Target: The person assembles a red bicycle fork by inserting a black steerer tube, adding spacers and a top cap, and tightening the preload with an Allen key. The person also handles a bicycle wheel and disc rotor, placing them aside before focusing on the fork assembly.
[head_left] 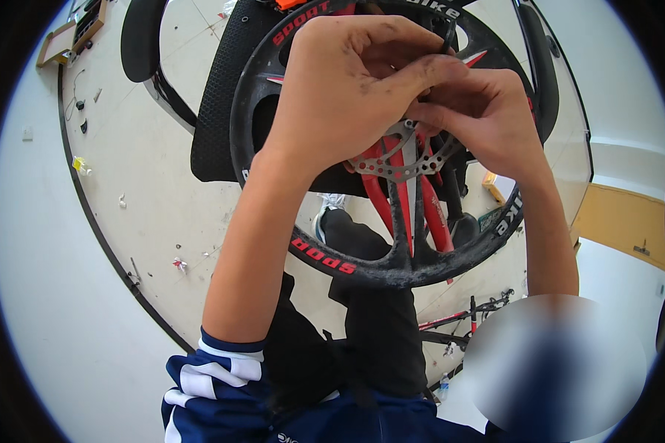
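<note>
A black bicycle wheel [399, 273] with broad moulded spokes and red accents lies in front of me. At its hub is a silver brake disc [400, 174] with holes. Above the hub, my left hand [362, 85] is closed, thumb and fingers pinched together. My right hand [488, 122] meets it there, its fingers also pinched. What they hold between them is hidden by the fingers. A thin dark piece [450, 33] sticks up beside the left fingers; I cannot tell its kind.
Beneath the wheel is a black chair seat [213, 140], with a left armrest [139, 40] and a right armrest [545, 81]. A red and black bicycle frame [451, 320] lies on the floor, near a bottle [443, 385]. Scraps and a cardboard box [58, 44] are at left.
</note>
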Available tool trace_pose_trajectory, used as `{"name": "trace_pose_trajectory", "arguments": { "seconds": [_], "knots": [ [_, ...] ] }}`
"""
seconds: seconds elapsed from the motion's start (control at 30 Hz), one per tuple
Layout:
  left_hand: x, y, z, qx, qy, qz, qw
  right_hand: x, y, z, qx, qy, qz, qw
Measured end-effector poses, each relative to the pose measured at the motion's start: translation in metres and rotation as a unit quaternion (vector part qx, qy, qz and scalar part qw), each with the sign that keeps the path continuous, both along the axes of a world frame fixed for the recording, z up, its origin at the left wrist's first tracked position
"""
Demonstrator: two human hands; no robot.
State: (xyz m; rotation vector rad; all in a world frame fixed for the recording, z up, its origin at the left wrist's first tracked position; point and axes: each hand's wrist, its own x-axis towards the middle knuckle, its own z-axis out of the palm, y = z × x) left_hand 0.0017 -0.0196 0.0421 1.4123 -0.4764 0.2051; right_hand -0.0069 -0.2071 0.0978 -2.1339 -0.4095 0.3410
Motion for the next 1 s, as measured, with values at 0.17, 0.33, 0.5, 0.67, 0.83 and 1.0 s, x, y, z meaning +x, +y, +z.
{"name": "trace_pose_trajectory", "arguments": {
  "seconds": [0.17,0.33,0.5,0.67,0.83,1.0],
  "knots": [
    [-0.010,0.008,-0.010,-0.011,-0.002,-0.007,1.000,-0.001,-0.003,-0.010,-0.009,-0.001,0.008,1.000],
    [-0.005,0.007,0.000,-0.032,-0.018,0.003,0.999,-0.001,-0.001,-0.007,0.011,-0.004,-0.002,1.000],
    [-0.006,0.007,0.008,-0.030,0.035,-0.027,0.999,0.001,-0.002,-0.009,-0.007,-0.009,0.023,1.000],
    [0.003,0.007,-0.013,0.001,-0.130,-0.047,0.990,0.005,-0.011,-0.003,-0.102,-0.126,0.120,0.980],
    [-0.004,0.002,-0.012,-0.079,0.044,-0.060,0.994,-0.001,-0.004,-0.008,-0.063,-0.105,0.070,0.990],
    [-0.002,-0.003,-0.004,-0.107,0.146,-0.092,0.979,-0.004,-0.002,-0.003,-0.173,-0.157,0.071,0.970]
  ]
}}
